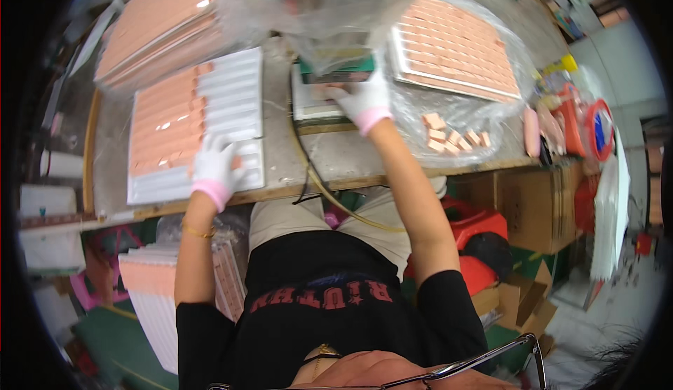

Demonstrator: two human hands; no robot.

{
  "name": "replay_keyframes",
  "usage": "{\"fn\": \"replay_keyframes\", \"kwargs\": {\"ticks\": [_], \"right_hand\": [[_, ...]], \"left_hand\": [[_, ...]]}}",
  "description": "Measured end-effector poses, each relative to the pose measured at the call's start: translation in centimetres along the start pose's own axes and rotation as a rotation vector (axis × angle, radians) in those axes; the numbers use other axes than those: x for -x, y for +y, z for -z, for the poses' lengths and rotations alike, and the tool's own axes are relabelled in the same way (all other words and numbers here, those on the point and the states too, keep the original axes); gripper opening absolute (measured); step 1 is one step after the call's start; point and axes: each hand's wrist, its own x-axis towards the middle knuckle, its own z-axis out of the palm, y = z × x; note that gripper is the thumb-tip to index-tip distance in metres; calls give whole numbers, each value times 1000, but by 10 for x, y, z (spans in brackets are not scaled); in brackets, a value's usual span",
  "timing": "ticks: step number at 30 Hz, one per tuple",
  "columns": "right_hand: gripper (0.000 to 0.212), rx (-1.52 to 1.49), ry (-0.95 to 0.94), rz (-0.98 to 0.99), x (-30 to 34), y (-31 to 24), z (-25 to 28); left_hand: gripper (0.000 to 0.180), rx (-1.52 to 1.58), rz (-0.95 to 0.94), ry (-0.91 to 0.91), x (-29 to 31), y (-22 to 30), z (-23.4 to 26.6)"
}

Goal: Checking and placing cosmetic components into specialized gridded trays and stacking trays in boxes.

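Observation:
My left hand [214, 165], in a white glove with a pink cuff, rests on a white slotted tray [235, 95] on the workbench. Its fingers press small orange-pink rectangular pieces [165, 120] that fill the tray's left part. My right hand [363, 99], gloved the same way, reaches forward onto a small flat device [315, 102] at the bench's middle; whether it grips anything I cannot tell. A second white tray [456, 46] full of the pink pieces lies in clear plastic to the right of that hand.
Several loose pink pieces [452, 136] lie in plastic near the bench's right front edge. More filled trays in a plastic bag [158, 29] sit at the back left. A stack of trays [151, 285] stands under the bench at left. Red stools [477, 232] and cardboard boxes [536, 204] stand at right.

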Motion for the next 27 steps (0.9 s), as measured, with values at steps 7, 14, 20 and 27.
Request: {"fn": "replay_keyframes", "kwargs": {"ticks": [7,14,20,27], "right_hand": [[35,606,-65,-112,1,14,80],[40,496,-431,-120,26,86,155],[33,668,-382,40,19,93,141],[36,-539,-135,-163,63,-12,67]], "left_hand": [[29,8,-42,128,7,-7,14],[38,1428,522,-30,-30,37,16],[35,1872,352,-205,-52,99,-13],[36,2248,322,-414,-69,135,-23]]}}
